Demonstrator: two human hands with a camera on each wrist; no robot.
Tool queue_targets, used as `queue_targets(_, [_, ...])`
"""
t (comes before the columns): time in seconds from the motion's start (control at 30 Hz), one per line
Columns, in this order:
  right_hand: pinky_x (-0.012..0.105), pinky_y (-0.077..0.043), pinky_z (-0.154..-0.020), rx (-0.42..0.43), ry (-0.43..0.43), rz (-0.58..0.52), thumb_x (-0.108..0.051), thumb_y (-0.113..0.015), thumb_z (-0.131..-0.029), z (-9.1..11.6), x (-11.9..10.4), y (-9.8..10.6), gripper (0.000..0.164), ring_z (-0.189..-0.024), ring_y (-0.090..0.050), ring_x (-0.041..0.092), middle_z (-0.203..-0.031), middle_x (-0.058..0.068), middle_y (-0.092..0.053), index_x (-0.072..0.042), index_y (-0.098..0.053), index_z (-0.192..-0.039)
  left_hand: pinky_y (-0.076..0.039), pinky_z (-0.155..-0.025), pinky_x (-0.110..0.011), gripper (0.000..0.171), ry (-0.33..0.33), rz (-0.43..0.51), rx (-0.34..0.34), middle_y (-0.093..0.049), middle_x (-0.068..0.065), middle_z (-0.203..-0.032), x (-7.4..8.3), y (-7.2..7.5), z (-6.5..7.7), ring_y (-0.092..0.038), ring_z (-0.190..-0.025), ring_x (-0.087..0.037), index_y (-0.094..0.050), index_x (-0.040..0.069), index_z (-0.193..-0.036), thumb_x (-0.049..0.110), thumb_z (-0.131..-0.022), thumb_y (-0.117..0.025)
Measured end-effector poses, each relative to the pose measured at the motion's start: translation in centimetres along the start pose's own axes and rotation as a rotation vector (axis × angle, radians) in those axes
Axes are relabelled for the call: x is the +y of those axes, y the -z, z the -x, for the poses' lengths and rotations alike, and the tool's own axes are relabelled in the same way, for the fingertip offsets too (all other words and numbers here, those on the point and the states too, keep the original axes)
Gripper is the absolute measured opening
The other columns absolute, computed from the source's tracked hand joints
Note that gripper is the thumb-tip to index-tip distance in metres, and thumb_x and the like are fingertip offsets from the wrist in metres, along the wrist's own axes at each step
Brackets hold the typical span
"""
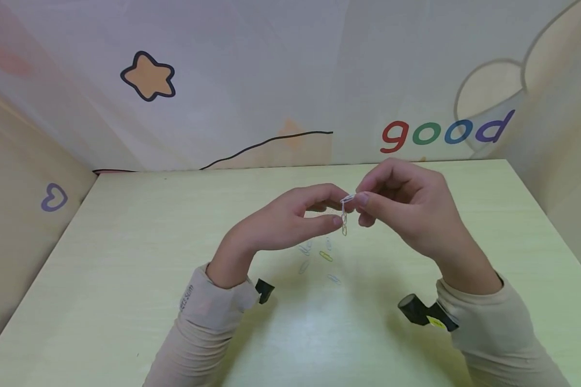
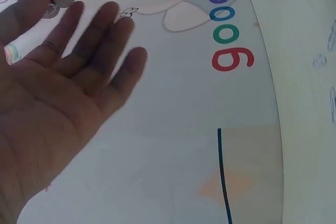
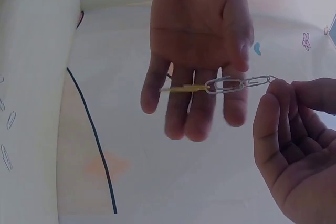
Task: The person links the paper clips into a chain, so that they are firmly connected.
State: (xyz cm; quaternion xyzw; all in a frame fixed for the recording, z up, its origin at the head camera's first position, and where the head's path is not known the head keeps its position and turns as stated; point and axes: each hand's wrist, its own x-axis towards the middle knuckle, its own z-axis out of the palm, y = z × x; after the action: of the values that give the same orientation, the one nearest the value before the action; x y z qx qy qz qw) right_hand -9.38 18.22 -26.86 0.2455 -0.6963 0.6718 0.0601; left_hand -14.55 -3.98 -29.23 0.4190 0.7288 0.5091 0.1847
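A short chain of linked paper clips [image 1: 344, 215] hangs from my right hand [image 1: 411, 207], which pinches its top end between thumb and forefinger. In the right wrist view the chain shows silver clips [image 3: 256, 82] near the pinch and a yellow clip [image 3: 184, 88] at the far end. My left hand [image 1: 290, 217] is beside the chain, thumb apart and fingers loosely extended. Its palm [image 3: 202, 19] faces the chain in the right wrist view, with the fingers behind the clips. Whether the left fingertips touch the chain I cannot tell.
Several loose paper clips lie on the pale table [image 1: 126, 269] below the hands, among them a yellow one [image 1: 326, 256], a whitish one [image 1: 304, 266] and a bluish one [image 1: 334, 279]. A printed cloth backdrop [image 1: 252, 80] stands along the table's far edge.
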Motion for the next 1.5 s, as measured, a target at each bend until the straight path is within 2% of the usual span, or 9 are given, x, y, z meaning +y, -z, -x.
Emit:
queue_targets(0.1, [0.029, -0.058, -0.064, -0.018, -0.001, 0.027, 0.012, -0.066, -0.089, 0.0, 0.0, -0.2, 0.006, -0.063, -0.064, 0.024, -0.082, 0.019, -0.069, 0.007, -0.065, -0.091, -0.047, -0.099, -0.035, 0.022, -0.035, 0.061, -0.021, -0.065, 0.001, -0.118, 0.1, 0.1, 0.1, -0.061, -0.111, -0.017, -0.064, 0.007, -0.122, 0.012, -0.102, -0.058])
queue_targets(0.27, [0.028, -0.058, -0.063, -0.023, -0.013, 0.077, 0.010, -0.067, -0.089, 0.2, -0.2, -0.6, 0.006, -0.064, -0.065, 0.024, -0.080, 0.016, -0.067, 0.004, -0.067, -0.091, -0.050, -0.097, -0.041, 0.015, -0.115, 0.247, -0.058, -0.067, -0.011, -0.106, 0.2, -0.1, 0.2, -0.063, -0.105, -0.029, -0.064, -0.002, -0.109, 0.005, -0.102, -0.052])
queue_targets(0.43, [0.027, -0.057, -0.062, -0.024, 0.005, 0.119, 0.010, -0.066, -0.089, 0.3, -0.4, -0.9, 0.007, -0.063, -0.064, 0.023, -0.079, 0.014, -0.065, 0.004, -0.067, -0.091, -0.050, -0.087, -0.040, 0.022, -0.169, 0.309, -0.054, -0.065, -0.015, -0.086, 0.3, -0.3, 0.2, -0.061, -0.089, -0.031, -0.062, -0.004, -0.098, 0.007, -0.105, -0.044])
queue_targets(0.53, [0.026, -0.057, -0.062, -0.027, 0.034, 0.124, 0.011, -0.066, -0.088, 0.3, -0.6, -0.9, 0.009, -0.063, -0.064, 0.022, -0.079, 0.013, -0.066, 0.004, -0.068, -0.092, -0.048, -0.081, -0.039, 0.024, -0.171, 0.321, -0.055, -0.062, -0.016, -0.079, 0.4, -0.3, 0.4, -0.058, -0.083, -0.032, -0.061, -0.003, -0.096, 0.007, -0.106, -0.042])
queue_targets(0.77, [0.026, -0.057, -0.062, -0.011, 0.053, 0.085, 0.014, -0.066, -0.087, 0.3, -0.6, -0.8, 0.009, -0.061, -0.064, 0.022, -0.079, 0.014, -0.065, 0.006, -0.067, -0.091, -0.048, -0.076, -0.037, 0.023, -0.146, 0.324, -0.050, -0.059, -0.016, -0.076, 0.5, 0.0, 0.7, -0.056, -0.080, -0.032, -0.064, -0.003, -0.098, 0.006, -0.105, -0.044])
queue_targets(1.07, [0.027, -0.057, -0.063, -0.022, 0.044, 0.106, 0.014, -0.065, -0.088, 0.2, -0.6, -0.7, 0.010, -0.062, -0.065, 0.022, -0.082, 0.014, -0.064, 0.005, -0.066, -0.093, -0.047, -0.075, -0.035, 0.023, -0.134, 0.258, 0.016, -0.059, -0.014, -0.070, 0.6, 0.5, 0.7, -0.058, -0.075, -0.031, -0.067, -0.002, -0.096, 0.009, -0.103, -0.048])
queue_targets(1.27, [0.028, -0.058, -0.062, -0.028, 0.047, 0.066, 0.013, -0.059, -0.092, -0.1, 0.1, -0.4, 0.009, -0.062, -0.065, 0.023, -0.080, 0.016, -0.062, 0.007, -0.064, -0.098, -0.049, -0.075, -0.037, 0.021, -0.124, 0.249, 0.063, -0.057, -0.014, -0.070, 0.7, 0.7, 0.7, -0.059, -0.071, -0.031, -0.067, -0.001, -0.096, 0.009, -0.102, -0.050])
queue_targets(1.37, [0.029, -0.058, -0.063, -0.023, 0.010, 0.093, 0.007, -0.057, -0.097, -0.5, 1.0, 0.0, 0.008, -0.064, -0.065, 0.025, -0.080, 0.017, -0.061, 0.006, -0.064, -0.100, -0.050, -0.074, -0.037, 0.021, -0.134, 0.249, 0.080, -0.057, -0.014, -0.069, 0.8, 0.8, 0.7, -0.060, -0.070, -0.031, -0.068, -0.002, -0.096, 0.008, -0.102, -0.051])
queue_targets(1.5, [0.031, -0.059, -0.067, -0.052, -0.126, 0.187, -0.005, -0.059, -0.101, -0.9, 2.7, 0.3, 0.009, -0.068, -0.065, 0.027, -0.083, 0.016, -0.063, 0.002, -0.064, -0.103, -0.050, -0.072, -0.037, 0.020, -0.135, 0.265, 0.089, -0.057, -0.015, -0.069, 0.7, 0.9, 0.8, -0.059, -0.068, -0.030, -0.067, -0.003, -0.096, 0.007, -0.102, -0.051])
